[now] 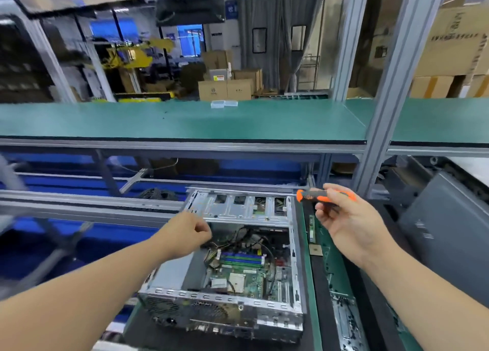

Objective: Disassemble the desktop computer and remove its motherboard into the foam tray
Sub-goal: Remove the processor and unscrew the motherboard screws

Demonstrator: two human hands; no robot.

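Head view — lettering on cartons (pixel 459 40) unreadable

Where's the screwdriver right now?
Head view, right of centre: the orange screwdriver is held in the right hand, above the far right corner of the open computer case.

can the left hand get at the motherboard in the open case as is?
Probably yes. The case lies open-side up and the left hand hovers over its left edge. The motherboard is exposed, though loose cables cross its far part. The right hand holds the screwdriver off to the side.
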